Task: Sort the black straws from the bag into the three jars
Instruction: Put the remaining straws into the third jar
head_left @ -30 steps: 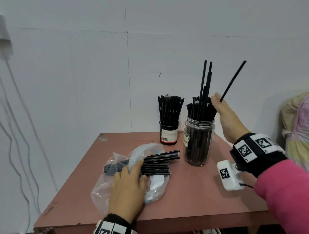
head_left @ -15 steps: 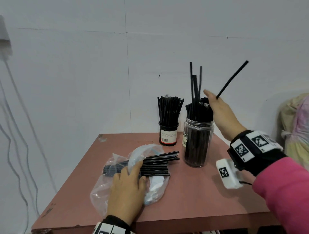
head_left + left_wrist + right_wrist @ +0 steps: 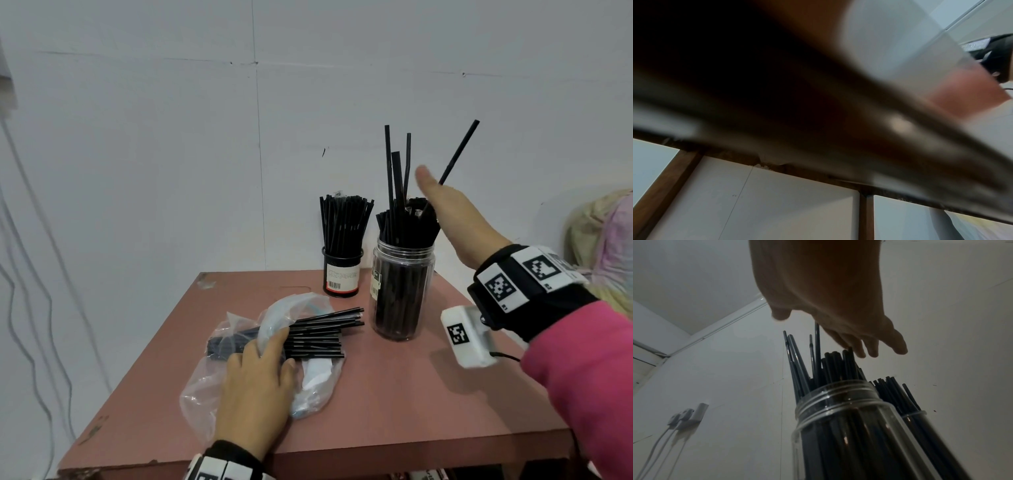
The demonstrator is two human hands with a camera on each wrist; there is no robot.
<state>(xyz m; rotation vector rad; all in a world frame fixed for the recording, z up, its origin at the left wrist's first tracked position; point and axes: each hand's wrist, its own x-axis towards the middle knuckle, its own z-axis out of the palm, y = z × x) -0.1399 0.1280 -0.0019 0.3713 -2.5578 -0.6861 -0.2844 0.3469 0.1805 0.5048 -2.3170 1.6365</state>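
Black thin plastic straws (image 3: 318, 334) lie half out of the crumpled clear plastic bag (image 3: 202, 397) on the reddish table (image 3: 411, 394); left hand (image 3: 255, 390) presses them flat, fingers straight and together; right hand (image 3: 455, 219) hovers at the packed clear plastic jar (image 3: 402, 294), fingers loosely extended, pinching nothing; a slanted straw (image 3: 459, 152) rises behind it, grip unclear; risk: tall loose straws (image 3: 394, 171) tip out or the jar topples if nudged; dark labelled jar (image 3: 342, 275) behind looks full; third jar unclear.

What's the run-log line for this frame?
left hand: rests on bag | right hand: open above clear jar, fingers extended | straws: remain in bag
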